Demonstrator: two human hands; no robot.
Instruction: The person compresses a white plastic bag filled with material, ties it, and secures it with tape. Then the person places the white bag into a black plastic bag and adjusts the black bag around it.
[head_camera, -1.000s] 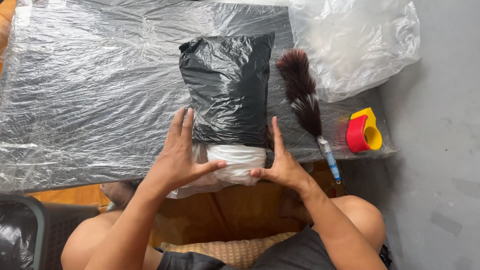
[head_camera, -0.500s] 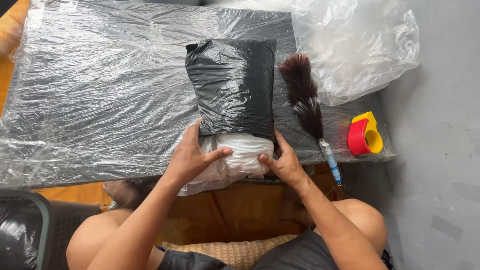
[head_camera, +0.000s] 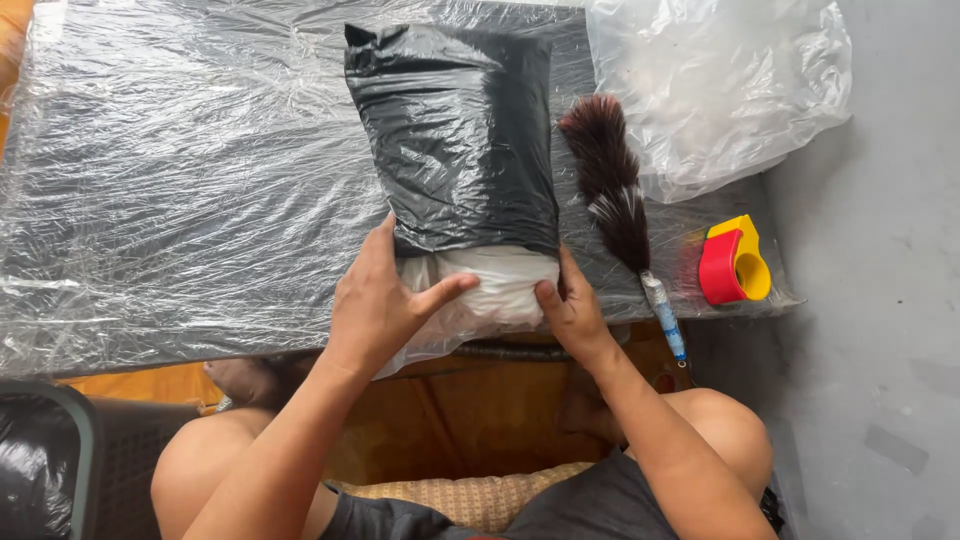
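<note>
**One black-bagged bundle held at the table's near edge**

One table (head_camera: 150, 200), wrapped all over in clear plastic film, fills most of the view. On its far right corner lies one loose clear plastic bag (head_camera: 720, 90), crumpled. One bundle (head_camera: 455, 140) lies upright along the middle of the table: a glossy, wrinkled black bag covers most of it, and a white plastic-wrapped end sticks out at the near edge, overhanging slightly. Just right of it lies one feather duster (head_camera: 610, 190), dark plume away, thin handle toward the person. One red-and-yellow tape dispenser (head_camera: 732, 265) sits near the right edge.

The left hand (head_camera: 380, 300) is half closed on the white end, thumb across its front. The right hand (head_camera: 570, 310) curls around the white end's right side, fingers pressed against it.
</note>
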